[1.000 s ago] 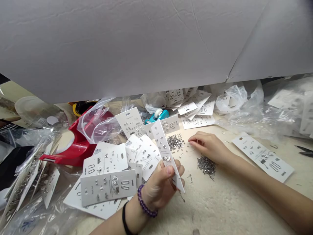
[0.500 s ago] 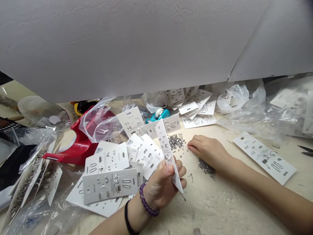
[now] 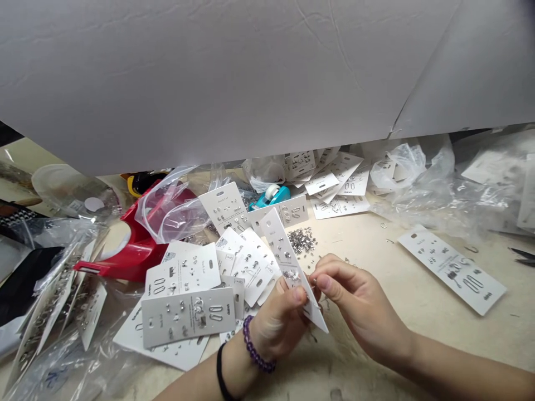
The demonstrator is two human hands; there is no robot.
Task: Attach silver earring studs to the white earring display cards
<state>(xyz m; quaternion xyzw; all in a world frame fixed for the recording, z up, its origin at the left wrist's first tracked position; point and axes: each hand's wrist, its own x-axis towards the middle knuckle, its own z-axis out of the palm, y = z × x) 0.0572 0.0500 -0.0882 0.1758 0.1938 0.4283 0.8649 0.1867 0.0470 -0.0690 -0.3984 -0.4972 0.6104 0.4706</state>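
A white earring card [image 3: 278,245] stands tilted on edge in my left hand [image 3: 278,320], its front with several small silver earrings turned to the left. My left thumb presses the front and the fingers lie behind. At the card's back edge, my right hand [image 3: 363,306] pinches a tiny metal piece, apparently an earring back [image 3: 314,282], between thumb and forefinger. Beyond the hands lies a pile of small metal earring backs [image 3: 301,240]. To the left, filled earring cards [image 3: 188,317] overlap in a loose heap.
A single earring card [image 3: 453,270] lies at the right, near black-bladed scissors [image 3: 524,257]. Behind are a teal tape dispenser [image 3: 273,196], more cards [image 3: 340,206] and clear plastic bags [image 3: 418,206]. A red plastic holder [image 3: 134,253] stands left. A large white panel [image 3: 234,83] overhangs the table.
My right hand has moved from beside the metal pile toward me and left, up to the card's back. The card in my left hand has tilted slightly.
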